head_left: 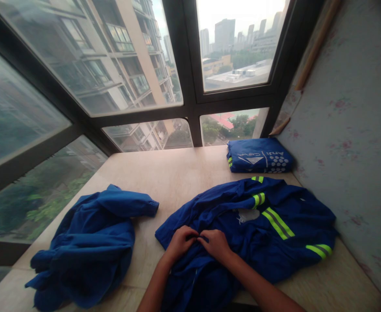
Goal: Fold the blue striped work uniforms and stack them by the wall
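A dark blue garment with yellow-green and grey reflective stripes lies spread and rumpled over the right half of the ledge. My left hand and my right hand meet at its near left part, fingertips close together. Both hands pinch the blue cloth between thumb and fingers. A small pale patch shows on the garment beyond my right hand. To the left lies a crumpled plain blue garment, one sleeve stretched toward the right, touched by neither hand.
A folded blue garment with white print sits at the back right of the pale ledge, against the windows. Dark window frames border the back and left. A flowered wall closes off the right side.
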`<state>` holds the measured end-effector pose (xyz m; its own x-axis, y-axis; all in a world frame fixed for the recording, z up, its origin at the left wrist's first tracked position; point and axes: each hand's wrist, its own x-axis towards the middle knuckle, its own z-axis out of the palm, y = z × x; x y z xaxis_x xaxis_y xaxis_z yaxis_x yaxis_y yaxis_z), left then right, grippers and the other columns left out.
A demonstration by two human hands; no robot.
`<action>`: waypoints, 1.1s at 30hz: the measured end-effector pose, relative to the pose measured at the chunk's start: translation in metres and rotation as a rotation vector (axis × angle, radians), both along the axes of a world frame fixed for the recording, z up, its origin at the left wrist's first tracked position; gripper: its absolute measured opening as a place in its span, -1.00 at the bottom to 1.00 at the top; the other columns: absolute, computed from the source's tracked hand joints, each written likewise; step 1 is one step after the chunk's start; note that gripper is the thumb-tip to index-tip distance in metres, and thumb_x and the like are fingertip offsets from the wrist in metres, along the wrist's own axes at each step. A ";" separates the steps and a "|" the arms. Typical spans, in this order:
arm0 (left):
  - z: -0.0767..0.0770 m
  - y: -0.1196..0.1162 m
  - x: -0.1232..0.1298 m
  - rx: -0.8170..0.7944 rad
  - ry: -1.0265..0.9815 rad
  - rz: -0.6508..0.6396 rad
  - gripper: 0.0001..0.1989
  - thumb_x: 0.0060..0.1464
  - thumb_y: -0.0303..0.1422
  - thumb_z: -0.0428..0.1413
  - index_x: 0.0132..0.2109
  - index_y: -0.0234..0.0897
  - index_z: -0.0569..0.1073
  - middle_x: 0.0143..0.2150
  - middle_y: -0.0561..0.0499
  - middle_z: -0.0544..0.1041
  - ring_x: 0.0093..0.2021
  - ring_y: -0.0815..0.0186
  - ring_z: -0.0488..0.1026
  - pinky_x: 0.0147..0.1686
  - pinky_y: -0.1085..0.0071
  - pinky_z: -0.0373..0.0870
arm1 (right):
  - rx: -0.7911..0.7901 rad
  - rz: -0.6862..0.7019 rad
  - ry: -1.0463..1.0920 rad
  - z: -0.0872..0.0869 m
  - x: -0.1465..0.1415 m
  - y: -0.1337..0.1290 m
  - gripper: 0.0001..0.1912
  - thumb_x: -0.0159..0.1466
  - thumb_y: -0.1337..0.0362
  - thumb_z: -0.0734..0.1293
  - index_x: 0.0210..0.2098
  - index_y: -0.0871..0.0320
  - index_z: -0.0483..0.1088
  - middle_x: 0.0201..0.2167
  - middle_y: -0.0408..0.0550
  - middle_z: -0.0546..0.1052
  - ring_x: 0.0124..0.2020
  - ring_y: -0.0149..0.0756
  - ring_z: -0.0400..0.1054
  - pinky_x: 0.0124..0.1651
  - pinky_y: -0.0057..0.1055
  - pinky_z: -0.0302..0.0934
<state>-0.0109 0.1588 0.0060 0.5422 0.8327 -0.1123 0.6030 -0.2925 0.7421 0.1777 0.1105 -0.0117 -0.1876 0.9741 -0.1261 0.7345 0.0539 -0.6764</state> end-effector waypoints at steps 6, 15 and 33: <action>0.006 -0.001 0.004 -0.010 0.006 -0.012 -0.83 0.11 -0.28 0.17 -0.22 -0.16 0.65 -0.25 -0.04 0.62 -0.17 0.19 0.48 -0.12 0.32 0.38 | 0.013 -0.044 0.020 -0.004 0.003 0.000 -0.75 0.35 0.10 0.27 -0.17 0.01 0.56 -0.21 -0.10 0.65 -0.14 -0.21 0.53 -0.15 -0.46 0.21; 0.010 0.001 0.003 -0.059 -0.010 -0.003 -0.85 0.11 -0.34 0.17 -0.21 -0.17 0.64 -0.22 -0.02 0.63 -0.14 0.21 0.50 -0.08 0.34 0.36 | 0.160 0.066 -0.154 -0.006 -0.004 -0.001 -0.68 0.42 0.21 0.15 -0.26 0.11 0.51 -0.34 -0.04 0.63 -0.32 -0.26 0.51 -0.29 -0.46 0.08; 0.010 0.004 0.001 -0.113 -0.060 0.030 -0.82 0.11 -0.34 0.13 -0.22 -0.20 0.63 -0.21 -0.02 0.64 -0.15 0.24 0.54 -0.07 0.39 0.40 | 0.402 0.055 -0.098 -0.018 -0.001 -0.002 -0.80 0.36 0.26 0.25 -0.29 0.07 0.52 -0.46 -0.12 0.61 -0.48 -0.34 0.46 -0.37 -0.45 0.03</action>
<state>-0.0104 0.1626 0.0157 0.5258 0.8326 -0.1743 0.5641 -0.1879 0.8041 0.1766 0.1084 -0.0299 -0.2469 0.9383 0.2421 0.7830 0.3404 -0.5206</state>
